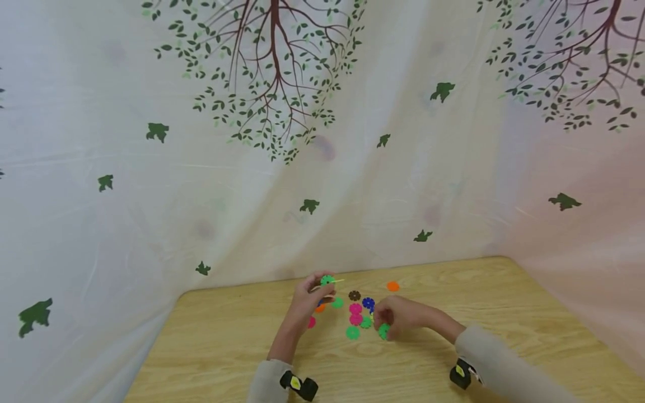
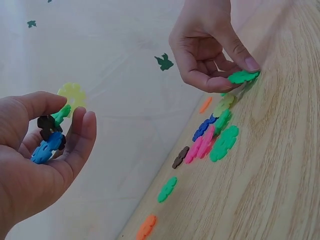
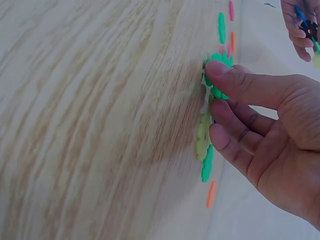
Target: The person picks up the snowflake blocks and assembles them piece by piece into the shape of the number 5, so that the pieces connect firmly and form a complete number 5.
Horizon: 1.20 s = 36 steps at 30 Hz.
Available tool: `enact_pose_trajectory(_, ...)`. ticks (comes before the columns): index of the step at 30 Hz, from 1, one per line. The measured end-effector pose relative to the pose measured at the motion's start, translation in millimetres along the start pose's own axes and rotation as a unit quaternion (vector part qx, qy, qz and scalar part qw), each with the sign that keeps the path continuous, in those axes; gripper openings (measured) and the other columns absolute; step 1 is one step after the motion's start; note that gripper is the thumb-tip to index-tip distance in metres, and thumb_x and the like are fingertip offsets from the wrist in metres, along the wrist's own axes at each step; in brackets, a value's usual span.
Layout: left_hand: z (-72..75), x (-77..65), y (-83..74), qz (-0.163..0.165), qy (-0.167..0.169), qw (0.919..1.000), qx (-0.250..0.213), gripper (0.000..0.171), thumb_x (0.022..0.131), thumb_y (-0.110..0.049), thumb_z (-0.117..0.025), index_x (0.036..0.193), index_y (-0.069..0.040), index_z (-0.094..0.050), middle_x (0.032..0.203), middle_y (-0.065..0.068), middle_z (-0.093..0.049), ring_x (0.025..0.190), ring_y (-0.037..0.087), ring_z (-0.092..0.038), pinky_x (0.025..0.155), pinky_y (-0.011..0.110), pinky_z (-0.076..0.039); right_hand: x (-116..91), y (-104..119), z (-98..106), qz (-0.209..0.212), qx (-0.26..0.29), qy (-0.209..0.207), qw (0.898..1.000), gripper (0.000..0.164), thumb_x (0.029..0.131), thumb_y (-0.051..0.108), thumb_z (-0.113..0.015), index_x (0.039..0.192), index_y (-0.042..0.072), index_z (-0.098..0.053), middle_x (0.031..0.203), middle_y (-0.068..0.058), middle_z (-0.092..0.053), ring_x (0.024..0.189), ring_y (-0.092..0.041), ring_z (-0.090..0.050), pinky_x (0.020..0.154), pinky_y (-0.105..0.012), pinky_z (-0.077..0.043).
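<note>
My left hand (image 1: 306, 299) is raised over the far part of the table, pinching a small joined cluster of notched plastic snowflake discs. In the left wrist view the cluster shows a blue disc (image 2: 47, 148), a dark brown disc (image 2: 46, 123), a green disc (image 2: 62, 114) and a yellow disc (image 2: 73, 94) beyond the fingertips. Lower and to the right, my right hand (image 1: 400, 313) pinches a single green disc (image 2: 243, 76) between thumb and fingers, close over the tabletop. Its other fingers curl inward beside loose discs.
Loose discs lie on the wooden table (image 1: 216, 347): two pink discs (image 1: 355, 309) touching, a brown disc (image 1: 355, 295), a dark blue disc (image 1: 368, 303), an orange disc (image 1: 393, 286) and several green ones. A patterned curtain (image 1: 242, 224) hangs behind the table's far edge.
</note>
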<state>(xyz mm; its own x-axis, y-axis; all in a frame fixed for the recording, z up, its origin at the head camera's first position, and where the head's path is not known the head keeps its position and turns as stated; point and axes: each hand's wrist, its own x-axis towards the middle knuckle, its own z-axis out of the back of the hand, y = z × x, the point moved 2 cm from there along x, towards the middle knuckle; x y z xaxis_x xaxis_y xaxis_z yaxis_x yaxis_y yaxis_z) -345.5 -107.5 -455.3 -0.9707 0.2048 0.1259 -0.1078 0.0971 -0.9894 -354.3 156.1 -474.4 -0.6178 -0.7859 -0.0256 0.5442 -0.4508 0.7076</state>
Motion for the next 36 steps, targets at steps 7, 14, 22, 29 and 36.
enact_pose_trajectory(7,0.8,-2.4,0.4,-0.011,0.015,0.9998,-0.001,0.038,0.100,-0.019,-0.067,0.134,-0.004,-0.059,0.111,0.013,-0.068,0.102,0.020,-0.069,0.095,0.041,-0.060,3,2,0,0.002,0.015,-0.017,1.000,0.014,0.081,-0.006,-0.078,0.090,0.005,-0.073,0.087,-0.003,-0.073,0.075,-0.003,-0.059,0.069,-0.020,-0.054)
enact_pose_trajectory(14,0.0,-1.9,3.8,0.001,0.008,0.9999,-0.010,0.044,0.100,-0.019,-0.066,0.135,0.004,-0.053,0.110,0.012,-0.070,0.099,0.016,-0.070,0.096,0.041,-0.060,6,2,4,0.006,0.026,-0.045,0.999,0.011,0.084,-0.005,-0.076,0.091,0.003,-0.074,0.086,-0.003,-0.072,0.077,-0.004,-0.061,0.070,-0.021,-0.055)
enact_pose_trajectory(22,1.1,-0.4,3.7,-0.004,-0.001,1.0000,-0.008,0.035,0.100,-0.017,-0.066,0.129,0.000,-0.058,0.103,0.001,-0.070,0.099,0.018,-0.071,0.093,0.039,-0.061,15,7,13,0.030,0.047,-0.082,0.995,0.007,0.089,0.001,-0.074,0.096,0.002,-0.074,0.092,-0.011,-0.074,0.078,-0.004,-0.063,0.071,-0.022,-0.056)
enact_pose_trajectory(29,-1.0,-0.8,5.1,-0.001,0.001,1.0000,-0.007,0.035,0.099,-0.016,-0.067,0.129,0.000,-0.058,0.107,0.005,-0.070,0.098,0.015,-0.069,0.091,0.035,-0.061,17,12,18,0.039,0.069,-0.091,0.993,0.010,0.090,0.000,-0.072,0.099,-0.005,-0.072,0.092,-0.018,-0.073,0.077,-0.007,-0.064,0.070,-0.022,-0.056)
enact_pose_trajectory(36,-3.1,-1.1,6.8,-0.007,0.016,0.9998,-0.004,0.033,0.098,-0.012,-0.068,0.127,0.001,-0.061,0.103,0.003,-0.068,0.101,0.020,-0.069,0.090,0.036,-0.061,16,13,21,0.040,0.066,-0.089,0.993,0.012,0.090,0.001,-0.074,0.100,-0.005,-0.073,0.093,-0.016,-0.074,0.078,-0.006,-0.064,0.069,-0.023,-0.056)
